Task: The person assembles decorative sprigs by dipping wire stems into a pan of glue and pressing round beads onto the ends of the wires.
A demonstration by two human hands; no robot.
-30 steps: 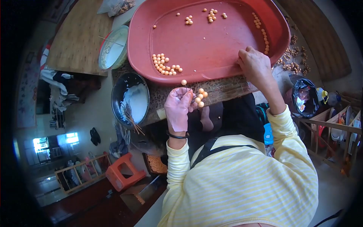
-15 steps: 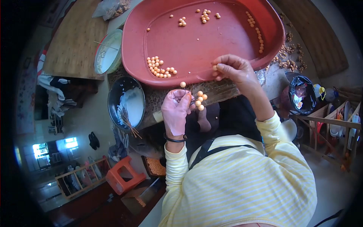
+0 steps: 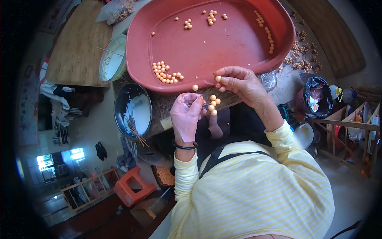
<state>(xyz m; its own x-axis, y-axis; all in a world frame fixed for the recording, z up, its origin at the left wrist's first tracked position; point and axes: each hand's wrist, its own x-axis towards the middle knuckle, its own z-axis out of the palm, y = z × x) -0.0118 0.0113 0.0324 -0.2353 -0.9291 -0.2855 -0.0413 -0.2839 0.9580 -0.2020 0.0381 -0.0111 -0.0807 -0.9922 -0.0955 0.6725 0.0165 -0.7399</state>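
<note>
My left hand [image 3: 187, 113] is closed around thin dark stems, wearing what looks like a pale covering over the palm. One stem stands up with an orange bead [image 3: 195, 87] on its tip, and a cluster of similar beads [image 3: 213, 104] sticks out to the right of the fingers. Pinched between the thumb and fingertips of my right hand [image 3: 238, 81] is a single orange bead [image 3: 218, 79], held just right of the upright stem and apart from it. Behind both hands lies the red plastic tub [image 3: 207, 59], with loose beads [image 3: 163, 73] grouped at its near left.
Left of the tub sit a dark bowl [image 3: 115, 107] of white paste with stems [image 3: 136, 131] leaning in it and a pale basin [image 3: 108, 63]. Finished-looking bead clusters [image 3: 304, 63] lie at right, near a black-bagged bin [image 3: 314, 99]. An orange stool [image 3: 133, 187] stands lower left.
My right hand has moved left with its bead, closer to the upright stem. My left hand stays nearly in place, still holding the stems. The whole view has shifted slightly.
</note>
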